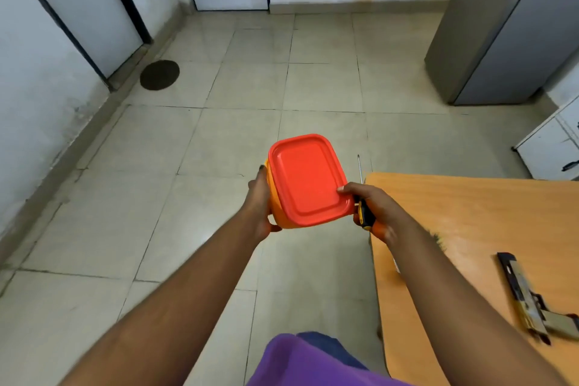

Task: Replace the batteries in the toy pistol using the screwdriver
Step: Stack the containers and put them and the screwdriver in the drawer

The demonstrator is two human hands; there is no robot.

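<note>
1. Purple cloth (300,360) at the bottom edge of the head view, closest to the lens, with a bit of blue fabric just behind it; two bare forearms reaching forward from either side of it.
2. Left hand (260,201) wrapped around the left side of an orange container (275,213), thumb under its near corner, fingertips up at the far corner; closed firmly on it.
3. Red lid (308,179) seated on that container, tilted toward the camera, held out over the tiled floor (156,166) rather than the table.
4. Right hand (372,204) against the container's right side, thumb pressed onto the lid's rim, remaining fingers curled tight around the screwdriver (363,197).
5. Screwdriver's yellow-and-black handle clamped in that right fist, thin metal shaft pointing up and away past the knuckles, just right of the lid.
6. Toy pistol (529,304) flat on the wooden table (454,213), well apart from both hands, to the right of and nearer than the right grip, beside the right forearm; blurred, muzzle end pointing away, grip end toward the frame's right edge.
7. Beyond the hands: grey cabinet (501,25) far right, dark round patch (159,75) on the floor far left.
</note>
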